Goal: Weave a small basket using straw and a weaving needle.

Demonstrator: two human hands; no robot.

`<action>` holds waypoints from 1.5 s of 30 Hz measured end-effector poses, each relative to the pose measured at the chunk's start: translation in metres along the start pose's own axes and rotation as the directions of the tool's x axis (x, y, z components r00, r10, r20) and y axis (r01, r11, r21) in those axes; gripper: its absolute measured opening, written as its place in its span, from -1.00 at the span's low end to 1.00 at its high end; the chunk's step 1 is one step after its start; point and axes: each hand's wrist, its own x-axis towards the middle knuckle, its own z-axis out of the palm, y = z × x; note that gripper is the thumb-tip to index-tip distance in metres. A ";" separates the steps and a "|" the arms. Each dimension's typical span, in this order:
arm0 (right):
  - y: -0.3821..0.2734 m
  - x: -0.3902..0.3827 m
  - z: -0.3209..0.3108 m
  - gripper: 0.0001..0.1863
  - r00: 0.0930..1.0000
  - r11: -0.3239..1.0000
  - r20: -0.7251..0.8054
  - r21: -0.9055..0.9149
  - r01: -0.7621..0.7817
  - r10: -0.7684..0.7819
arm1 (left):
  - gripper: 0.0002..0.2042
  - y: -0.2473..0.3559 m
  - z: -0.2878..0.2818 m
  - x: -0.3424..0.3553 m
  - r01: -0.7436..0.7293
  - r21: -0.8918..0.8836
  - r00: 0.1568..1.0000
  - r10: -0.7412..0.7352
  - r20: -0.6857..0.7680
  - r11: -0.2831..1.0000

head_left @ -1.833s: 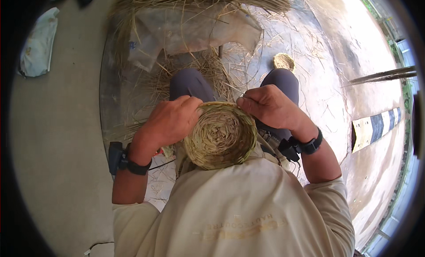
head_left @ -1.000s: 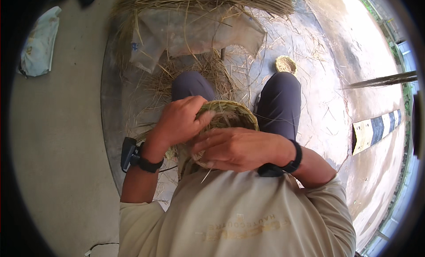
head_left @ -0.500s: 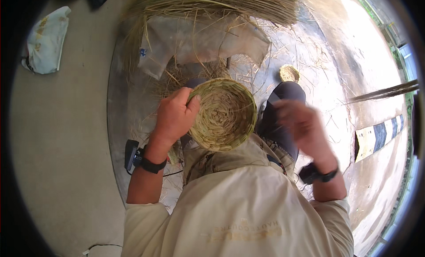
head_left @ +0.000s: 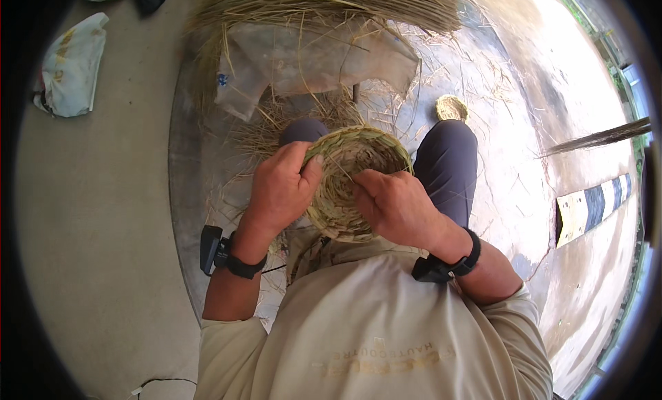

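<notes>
And here we are, the woven basket (head_left: 336, 205) up in front of the person's lap, its open mouth turned towards the face, the coils winding round to the middle of the base. The left hand (head_left: 281, 187) has it firmly by the left side of the rim, fingers wrapped behind, thumb pressed over the edge. Across comes the right hand (head_left: 400, 205), in front of the basket's right side, fingers folded in close, thumb and forefinger meeting over the hollow. Is there a strand in that pinch? From where I stand, I can't tell!

Both wrists wear a black strap, the left strap (head_left: 245, 264) and the right strap (head_left: 467, 256), each with a dark box on it. Beyond the basket rise two knees in dark cloth, the right knee (head_left: 448, 158) showing more than the left knee (head_left: 302, 131). Just past the right knee sits a smaller basket (head_left: 452, 108), pale and open, on the straw-strewn ground sheet (head_left: 500, 162). Farther out, loose straw (head_left: 331, 110) lies in a tangle beside the crumpled plastic sheet (head_left: 303, 62), and behind that stretches a thick straw bundle (head_left: 338, 5). Away to the left, a white bag (head_left: 72, 69) on the bare floor (head_left: 103, 214); far right, a striped board (head_left: 594, 205).
</notes>
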 end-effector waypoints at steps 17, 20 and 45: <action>0.005 0.013 -0.015 -0.73 0.994 0.968 0.111 0.246 -0.047 0.020 | -0.82 0.000 0.004 0.008 -0.229 0.190 0.970 0.240 -0.039 0.955; 0.003 0.003 -0.020 -0.72 0.984 0.954 0.152 0.266 -0.135 0.096 | -0.80 -0.001 0.003 0.011 -0.252 0.225 0.963 0.268 -0.043 0.941; 0.023 0.060 -0.039 -0.83 0.976 0.753 -0.210 0.651 0.095 0.059 | -0.75 0.025 0.002 0.012 -0.468 0.264 0.884 0.440 0.158 0.844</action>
